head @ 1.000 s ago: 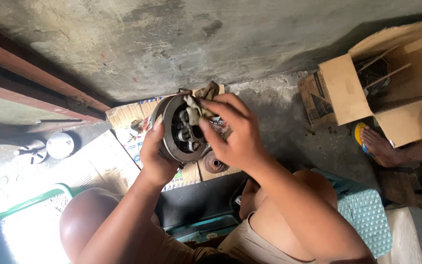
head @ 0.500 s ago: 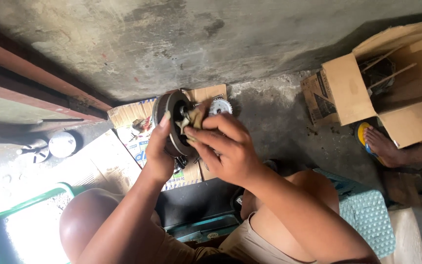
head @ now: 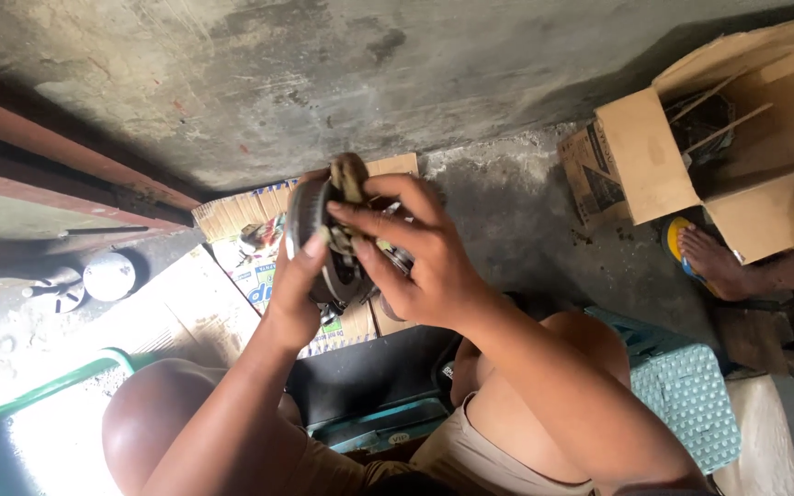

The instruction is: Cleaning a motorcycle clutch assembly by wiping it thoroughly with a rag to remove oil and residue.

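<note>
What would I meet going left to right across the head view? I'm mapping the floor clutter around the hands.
Round silver lid → left hand on the round dark metal part → right hand → teal plastic stool → another person's foot → open cardboard box.

Bare-armed, bare-handed: left hand [head: 298, 298] and right hand [head: 425, 266] without gloves, rings or watch. No sleeves over forearms. Knees bare as well. Dressed in tan shorts [head: 434, 455], the light brown cloth bunched at the lap. Nails short, unpainted. No tools or straps worn on wrists.
</note>
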